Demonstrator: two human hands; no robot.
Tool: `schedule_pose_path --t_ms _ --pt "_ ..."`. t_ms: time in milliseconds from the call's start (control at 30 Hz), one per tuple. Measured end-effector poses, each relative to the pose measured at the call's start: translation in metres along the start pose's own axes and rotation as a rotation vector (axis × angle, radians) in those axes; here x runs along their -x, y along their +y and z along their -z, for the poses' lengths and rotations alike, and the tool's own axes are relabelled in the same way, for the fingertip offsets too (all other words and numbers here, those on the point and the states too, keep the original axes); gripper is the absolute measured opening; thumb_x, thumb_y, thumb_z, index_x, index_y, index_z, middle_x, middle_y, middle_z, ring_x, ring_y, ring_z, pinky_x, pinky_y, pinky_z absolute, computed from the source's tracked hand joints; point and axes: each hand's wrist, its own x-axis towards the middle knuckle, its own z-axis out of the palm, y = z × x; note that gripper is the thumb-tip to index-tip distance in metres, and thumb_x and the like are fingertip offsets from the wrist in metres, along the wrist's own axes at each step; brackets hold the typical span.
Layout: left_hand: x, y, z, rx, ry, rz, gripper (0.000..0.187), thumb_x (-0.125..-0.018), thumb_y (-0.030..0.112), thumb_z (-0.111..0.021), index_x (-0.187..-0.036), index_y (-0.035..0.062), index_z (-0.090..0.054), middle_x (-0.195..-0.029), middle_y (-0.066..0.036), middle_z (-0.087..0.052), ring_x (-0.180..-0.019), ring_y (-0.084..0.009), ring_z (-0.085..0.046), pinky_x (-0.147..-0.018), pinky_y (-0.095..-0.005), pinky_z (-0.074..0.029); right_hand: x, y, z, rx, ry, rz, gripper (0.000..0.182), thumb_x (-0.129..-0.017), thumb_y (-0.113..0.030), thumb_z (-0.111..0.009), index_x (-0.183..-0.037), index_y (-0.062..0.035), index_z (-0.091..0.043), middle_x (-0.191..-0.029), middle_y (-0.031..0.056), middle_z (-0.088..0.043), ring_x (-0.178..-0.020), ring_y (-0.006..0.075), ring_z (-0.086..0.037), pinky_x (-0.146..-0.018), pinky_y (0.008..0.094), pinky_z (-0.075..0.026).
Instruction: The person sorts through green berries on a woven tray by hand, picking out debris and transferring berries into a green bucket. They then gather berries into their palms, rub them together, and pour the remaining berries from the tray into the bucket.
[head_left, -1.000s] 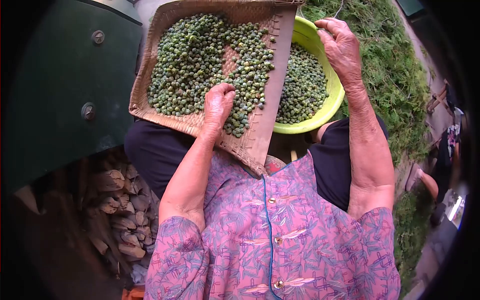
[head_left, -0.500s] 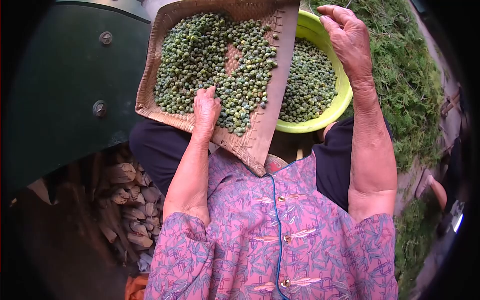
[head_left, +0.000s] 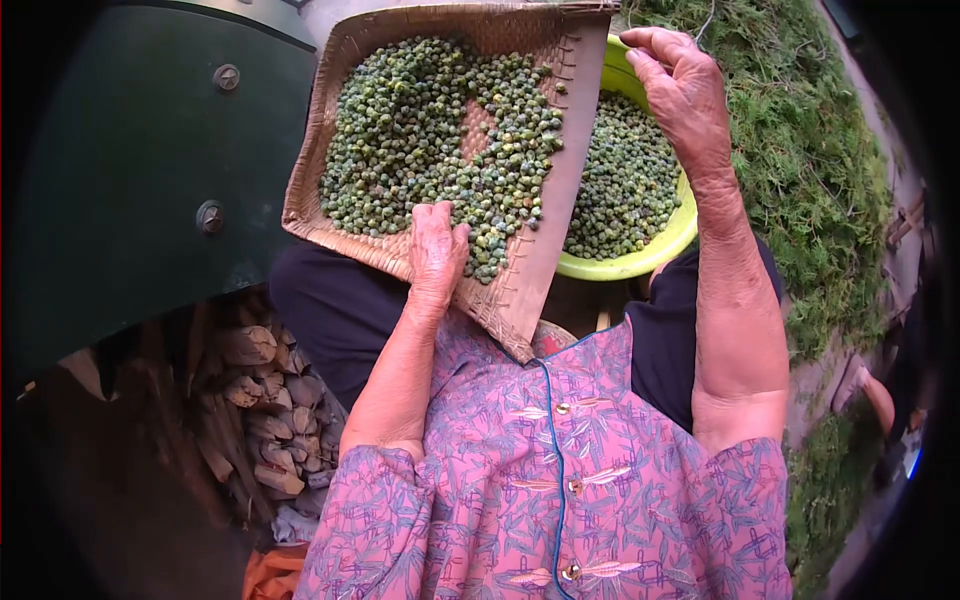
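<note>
A woven bamboo tray [head_left: 560, 190] rests tilted on my lap, heaped with small round green seeds [head_left: 430, 120]. My left hand [head_left: 437, 245] lies on the seeds at the tray's near edge, fingers stretched out flat and holding nothing. Beside the tray on the right stands a yellow-green basin [head_left: 640, 262] with more of the same seeds [head_left: 625, 180] inside. My right hand [head_left: 685, 90] reaches to the basin's far rim, next to the tray's far corner, with fingers curled over the rim.
A dark green metal panel [head_left: 150, 180] with bolts stands at the left. Below it lies a stack of dry wood pieces [head_left: 270, 400]. Cut green plants [head_left: 800, 150] cover the ground on the right. Another person's leg [head_left: 880, 395] shows at the far right.
My left hand went from a closed fist on the seeds to flat, stretched fingers near the tray's edge. The right hand stayed at the basin rim. The view shifted slightly.
</note>
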Motion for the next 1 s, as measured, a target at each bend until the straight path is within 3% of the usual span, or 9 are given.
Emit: schedule_pose_path --t_ms 133,200,333,467,533,633,733,867,1000 --pt "-0.021 -0.008 -0.002 -0.111 0.091 -0.002 0.035 -0.076 0.017 -0.065 -0.105 0.0016 -0.054 -0.103 -0.022 -0.052 -0.096 -0.0408 -0.052 -0.083 -0.0461 -0.045 -0.002 -0.001 -0.002 -0.032 0.041 -0.004 0.021 -0.08 -0.01 -0.063 -0.099 -0.003 -0.067 -0.099 0.0107 -0.064 -0.088 0.0206 -0.063 -0.081 0.0295 -0.05" --pt "-0.028 -0.013 -0.006 -0.202 -0.09 0.131 0.038 -0.075 0.019 -0.065 -0.106 0.0012 -0.051 -0.104 -0.023 -0.052 -0.096 -0.042 -0.052 -0.085 -0.0474 -0.044 -0.003 -0.002 -0.004 -0.045 0.054 -0.016 0.02 -0.081 -0.009 -0.062 -0.099 -0.0025 -0.067 -0.099 0.0116 -0.064 -0.089 0.0209 -0.063 -0.083 0.0298 -0.049" --pt "-0.052 -0.02 -0.022 -0.028 -0.081 0.176 0.037 -0.076 0.02 -0.064 -0.104 0.0 -0.049 -0.103 -0.025 -0.052 -0.096 -0.0437 -0.051 -0.085 -0.0476 -0.044 -0.004 -0.008 -0.003 -0.075 0.035 -0.049 0.019 -0.08 -0.008 -0.062 -0.098 -0.0019 -0.067 -0.1 0.0122 -0.064 -0.093 0.0215 -0.063 -0.085 0.0299 -0.048" --pt "-0.068 -0.013 -0.041 0.062 0.01 0.058 0.028 -0.078 0.012 -0.059 -0.1 -0.0028 -0.049 -0.104 -0.026 -0.047 -0.096 -0.0428 -0.051 -0.084 -0.0465 -0.043 -0.006 -0.003 -0.008 -0.063 0.048 -0.017 0.019 -0.08 -0.008 -0.063 -0.098 -0.0026 -0.067 -0.101 0.0117 -0.064 -0.094 0.0214 -0.062 -0.086 0.0304 -0.049" --pt "-0.078 0.0 -0.049 0.09 -0.007 0.104 0.036 -0.077 0.008 -0.059 -0.109 -0.0049 -0.049 -0.104 -0.026 -0.049 -0.098 -0.0406 -0.05 -0.086 -0.0435 -0.042 -0.006 -0.004 -0.009 -0.088 0.037 -0.031 0.019 -0.08 -0.007 -0.063 -0.098 -0.0022 -0.067 -0.102 0.0119 -0.063 -0.094 0.0221 -0.062 -0.086 0.0308 -0.049" --pt "-0.092 0.012 -0.054 0.25 0.114 -0.063 0.044 -0.076 0.004 -0.06 -0.118 -0.004 -0.05 -0.112 -0.025 -0.052 -0.104 -0.039 -0.051 -0.091 -0.0408 -0.043 -0.008 -0.005 -0.011 -0.095 0.028 -0.033 0.019 -0.08 -0.006 -0.063 -0.098 -0.0012 -0.067 -0.102 0.012 -0.063 -0.095 0.0224 -0.062 -0.086 0.0307 -0.049" --pt "-0.107 0.028 -0.047 0.331 0.17 -0.236 0.039 -0.076 -0.001 -0.058 -0.116 -0.0015 -0.053 -0.116 -0.022 -0.053 -0.107 -0.0358 -0.053 -0.094 -0.0385 -0.043 -0.009 -0.007 -0.011 -0.089 0.021 -0.031 0.019 -0.08 -0.005 -0.062 -0.098 -0.0005 -0.066 -0.102 0.0121 -0.063 -0.096 0.0222 -0.061 -0.086 0.0305 -0.048" --pt "-0.135 0.01 -0.038 0.212 0.284 -0.118 0.033 -0.077 -0.004 -0.053 -0.109 0.0 -0.057 -0.106 -0.021 -0.058 -0.097 -0.0352 -0.058 -0.086 -0.0405 -0.048 -0.011 -0.007 -0.01 -0.12 0.019 -0.022 0.019 -0.08 -0.004 -0.062 -0.098 -0.0001 -0.066 -0.101 0.0121 -0.062 -0.096 0.0223 -0.061 -0.086 0.0306 -0.048" --pt "-0.165 -0.001 -0.026 -0.034 0.241 -0.152 0.036 -0.077 -0.004 -0.047 -0.111 0.0046 -0.059 -0.111 -0.016 -0.059 -0.1 -0.0343 -0.056 -0.087 -0.0406 -0.047 -0.011 -0.011 -0.008 -0.12 0.008 -0.001 0.019 -0.08 -0.004 -0.062 -0.098 0.0001 -0.066 -0.101 0.0122 -0.062 -0.095 0.0225 -0.061 -0.086 0.0311 -0.048"
